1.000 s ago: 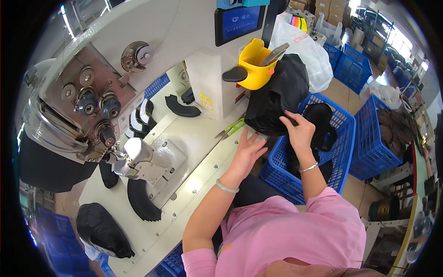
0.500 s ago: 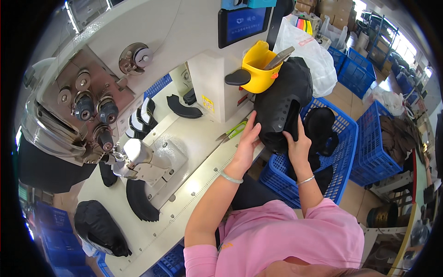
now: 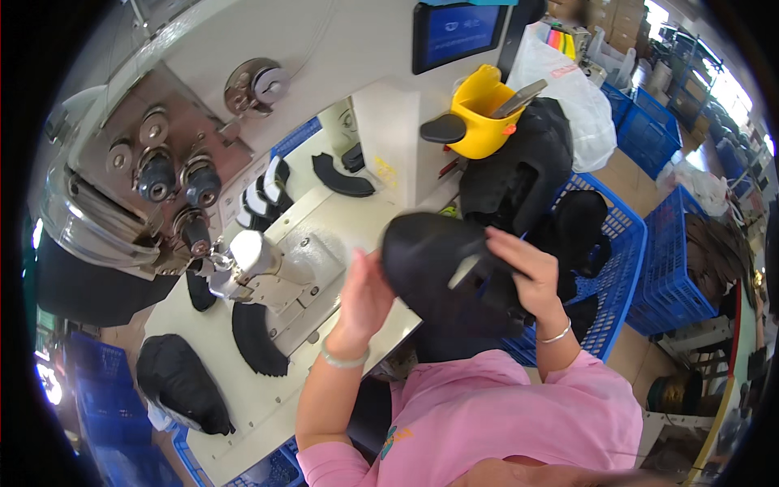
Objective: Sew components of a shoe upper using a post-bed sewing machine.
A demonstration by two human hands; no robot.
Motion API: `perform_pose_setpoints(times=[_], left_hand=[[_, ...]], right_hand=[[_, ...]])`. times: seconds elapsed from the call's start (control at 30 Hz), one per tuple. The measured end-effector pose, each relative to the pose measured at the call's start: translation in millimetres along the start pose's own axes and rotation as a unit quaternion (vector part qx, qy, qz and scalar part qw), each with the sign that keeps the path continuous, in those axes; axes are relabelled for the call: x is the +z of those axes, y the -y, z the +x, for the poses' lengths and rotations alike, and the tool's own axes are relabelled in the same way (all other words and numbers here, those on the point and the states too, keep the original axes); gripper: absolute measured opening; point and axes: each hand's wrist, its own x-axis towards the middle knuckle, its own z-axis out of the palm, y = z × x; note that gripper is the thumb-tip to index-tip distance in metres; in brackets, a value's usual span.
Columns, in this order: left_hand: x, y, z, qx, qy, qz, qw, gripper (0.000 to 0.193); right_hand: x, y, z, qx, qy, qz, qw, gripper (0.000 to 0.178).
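My right hand (image 3: 529, 272) is closed on the right edge of a rounded black shoe upper (image 3: 442, 264), thumb and fingers gripping it. Motion blurs this upper, and a pale patch shows on its face. At its left edge, my left hand (image 3: 365, 294) has its fingers stretched upward, seemingly brushing the upper. Behind hangs a stack of similar black pieces (image 3: 519, 174), beneath a yellow duck-shaped holder (image 3: 479, 122) with a grey tool in it. To the left stands a sewing machine head (image 3: 251, 264).
A curved black pad (image 3: 256, 341) and a black upper (image 3: 182, 385) lie on the white table (image 3: 341, 243). White and black curved pieces (image 3: 264, 195) sit behind the machine. A blue basket (image 3: 625, 243) holding black pieces stands at right. A screen (image 3: 458, 36) is above.
The black upper has come away from the stack toward me and left, held by my right hand. My left hand has moved left and down, its fingers opening from the stack.
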Motion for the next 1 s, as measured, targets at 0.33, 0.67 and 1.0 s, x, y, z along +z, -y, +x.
perform_pose_setpoints(times=[0.33, 0.67, 1.0], left_hand=[[-24.5, -54.7, -100.5, 0.011, -0.177, 0.128, 0.976, 0.029], [-36.0, -64.3, -122.3, 0.017, -0.245, 0.062, 0.967, 0.023], [-27.4, -54.8, -136.3, 0.118, -0.3, 0.021, 0.946, 0.02]], right_hand=[[66.9, 49.1, 65.7, -0.11, 0.375, 0.04, 0.92, 0.094], [132.6, 47.0, 45.2, 0.076, 0.399, 0.214, 0.888, 0.088], [142.8, 64.7, 34.7, 0.1, 0.37, 0.204, 0.901, 0.095]])
